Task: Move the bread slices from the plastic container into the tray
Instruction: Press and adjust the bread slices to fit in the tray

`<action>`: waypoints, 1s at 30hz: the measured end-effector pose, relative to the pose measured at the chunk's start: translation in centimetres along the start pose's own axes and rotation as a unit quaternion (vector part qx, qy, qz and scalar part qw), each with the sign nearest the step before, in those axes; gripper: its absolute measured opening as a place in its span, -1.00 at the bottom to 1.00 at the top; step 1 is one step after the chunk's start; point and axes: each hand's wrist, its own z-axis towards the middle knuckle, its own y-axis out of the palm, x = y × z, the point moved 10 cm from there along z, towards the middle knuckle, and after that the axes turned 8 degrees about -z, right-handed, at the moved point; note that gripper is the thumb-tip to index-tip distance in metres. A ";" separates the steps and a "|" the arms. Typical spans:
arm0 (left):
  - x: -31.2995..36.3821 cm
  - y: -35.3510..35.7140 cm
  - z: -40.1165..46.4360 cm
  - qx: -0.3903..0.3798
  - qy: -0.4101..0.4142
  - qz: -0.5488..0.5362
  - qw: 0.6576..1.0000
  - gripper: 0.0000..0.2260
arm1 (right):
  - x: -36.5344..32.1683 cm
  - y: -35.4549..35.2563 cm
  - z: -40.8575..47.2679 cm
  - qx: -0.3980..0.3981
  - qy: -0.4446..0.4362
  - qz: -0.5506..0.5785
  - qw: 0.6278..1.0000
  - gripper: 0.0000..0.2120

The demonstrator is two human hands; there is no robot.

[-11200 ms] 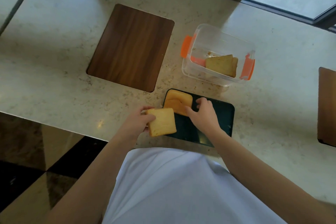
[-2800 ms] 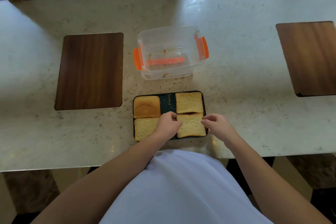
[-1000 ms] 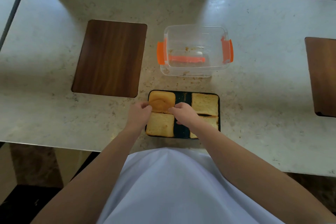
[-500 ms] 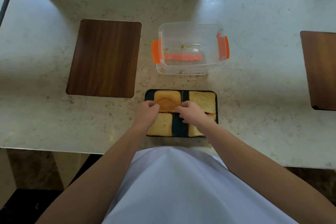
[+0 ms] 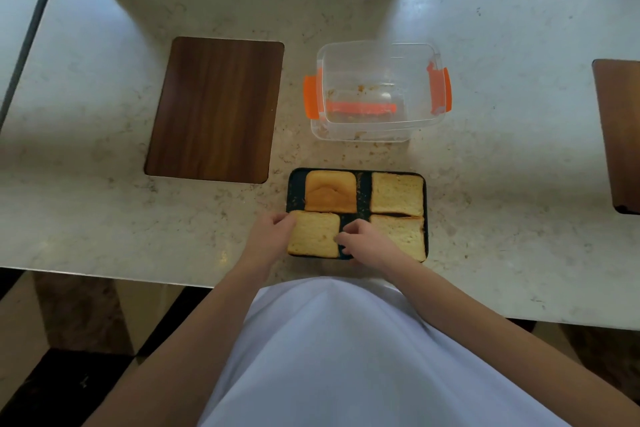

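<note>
A dark rectangular tray (image 5: 364,196) lies near the counter's front edge with several bread slices flat in it. The far-left slice (image 5: 330,191) is a browner crust piece, the far-right slice (image 5: 397,193) is pale. My left hand (image 5: 272,237) touches the left edge of the near-left slice (image 5: 314,239); my right hand (image 5: 367,242) pinches its right edge and partly covers the near-right slice (image 5: 408,238). The clear plastic container (image 5: 377,59) with orange clips stands behind the tray, holding only crumbs.
A dark wooden board (image 5: 216,109) lies left of the container. Another wooden board (image 5: 621,135) sits at the right edge of view. The pale stone counter (image 5: 104,211) ends just in front of the tray; windows run along the back.
Both hands have moved from the far-left crust slice down to the near-left slice. The crust slice now lies free in the tray.
</note>
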 end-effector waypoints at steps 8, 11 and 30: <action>-0.1 0.6 -0.6 -0.002 -0.026 -0.014 1.000 -0.81 | -0.1 0.3 0.2 0.003 0.001 -0.001 1.000 -0.74; 0.1 1.6 -0.8 -0.024 -0.035 -0.001 0.999 -0.75 | 0.3 -0.3 -0.1 0.009 0.003 -0.006 1.000 -0.73; 1.1 3.4 -0.6 -0.049 -0.013 0.057 0.997 -0.80 | 1.2 -1.7 -0.8 0.018 0.017 -0.013 1.000 -0.73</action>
